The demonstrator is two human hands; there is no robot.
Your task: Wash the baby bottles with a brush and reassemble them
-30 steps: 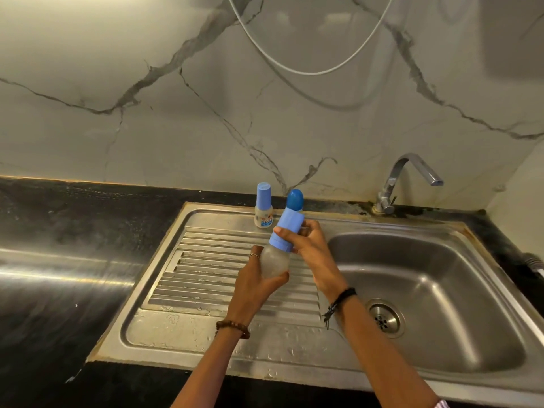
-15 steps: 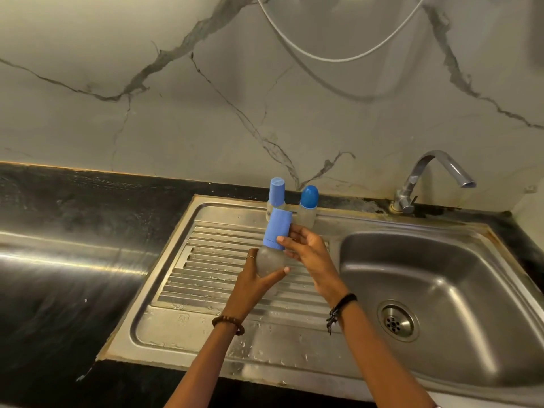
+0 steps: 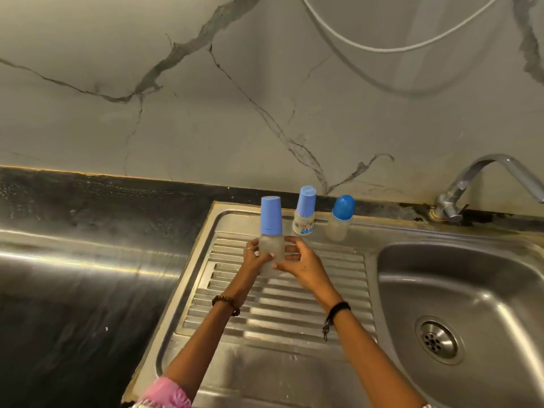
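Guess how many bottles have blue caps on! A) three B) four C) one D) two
A: three capped bottles show, the held bottle between the left hand and right hand, plus the middle bottle and the right bottle standing at the back of the sink.

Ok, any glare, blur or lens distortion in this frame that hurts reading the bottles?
Head view: warm dim light, a glare streak on the steel counter, wide-angle bending at the edges; the held bottle and both hands look slightly soft, still readable.
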